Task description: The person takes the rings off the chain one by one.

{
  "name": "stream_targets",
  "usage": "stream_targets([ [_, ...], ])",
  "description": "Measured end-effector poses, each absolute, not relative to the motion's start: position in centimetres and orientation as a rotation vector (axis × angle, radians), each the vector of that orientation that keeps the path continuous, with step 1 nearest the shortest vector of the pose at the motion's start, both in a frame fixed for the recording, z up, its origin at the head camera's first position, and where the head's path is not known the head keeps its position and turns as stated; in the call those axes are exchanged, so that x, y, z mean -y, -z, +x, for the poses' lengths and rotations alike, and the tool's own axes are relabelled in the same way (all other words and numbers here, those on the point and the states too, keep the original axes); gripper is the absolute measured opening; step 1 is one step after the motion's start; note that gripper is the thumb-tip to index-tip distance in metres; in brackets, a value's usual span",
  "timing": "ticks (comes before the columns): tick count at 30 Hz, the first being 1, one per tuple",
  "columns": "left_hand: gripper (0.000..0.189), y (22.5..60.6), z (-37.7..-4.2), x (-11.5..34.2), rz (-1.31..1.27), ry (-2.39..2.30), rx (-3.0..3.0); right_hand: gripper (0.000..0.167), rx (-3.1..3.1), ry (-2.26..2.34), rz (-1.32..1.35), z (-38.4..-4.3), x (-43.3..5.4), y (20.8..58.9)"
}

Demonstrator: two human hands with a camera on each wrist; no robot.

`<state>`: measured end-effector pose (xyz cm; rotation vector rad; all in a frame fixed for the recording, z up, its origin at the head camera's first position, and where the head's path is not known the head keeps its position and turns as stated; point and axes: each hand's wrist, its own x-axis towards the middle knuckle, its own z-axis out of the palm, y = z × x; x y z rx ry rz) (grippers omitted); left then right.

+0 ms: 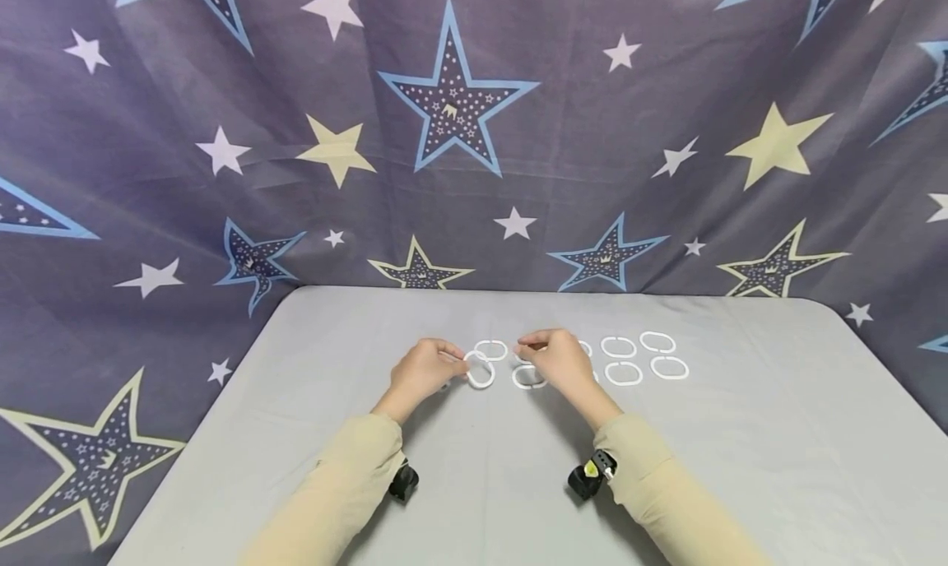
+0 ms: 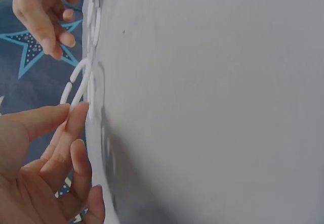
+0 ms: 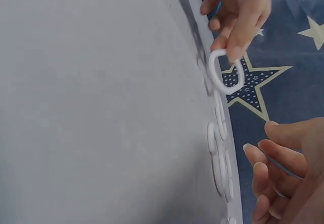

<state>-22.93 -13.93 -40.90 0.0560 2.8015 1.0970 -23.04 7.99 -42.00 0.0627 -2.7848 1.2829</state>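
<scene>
Thumb and forefinger of my left hand (image 1: 425,371) pinch a white oval plastic link (image 1: 481,386), raised off the table and tilted upright. A small split shows in the side of this link (image 2: 76,74) in the left wrist view. To its right, my right hand (image 1: 555,359) hovers over other white links, its fingers loosely bent. In the right wrist view nothing sits between the right thumb and forefinger (image 3: 251,153). Beneath that hand lies a link (image 1: 528,387); others nearby are partly covered by it. Behind the held link, another link (image 1: 492,359) lies flat.
Toward the right, more links lie in two rows, among them a back one (image 1: 618,357) and a front one (image 1: 670,378). Part of a link (image 1: 445,387) shows beside the left hand. A grey cloth covers the table (image 1: 481,484); a star-patterned curtain (image 1: 548,171) hangs behind.
</scene>
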Motion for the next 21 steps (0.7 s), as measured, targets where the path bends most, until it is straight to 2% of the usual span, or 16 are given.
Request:
stream_targets([
  [11,0.02,41.6,-22.5,12.9,-0.128,-1.017,-2.875,0.019,2.698,-1.366,0.099,-21.3,-8.9,42.2],
  [16,0.024,41.7,-21.9,12.9,-0.115,-0.992,-2.872,0.019,2.685,-1.36,0.114,-20.6,-9.6,42.0],
  [21,0.019,41.6,-21.1,13.0,-0.027,-0.985,-2.945,0.019,2.653,-1.364,0.135,-20.2,-10.6,41.8],
])
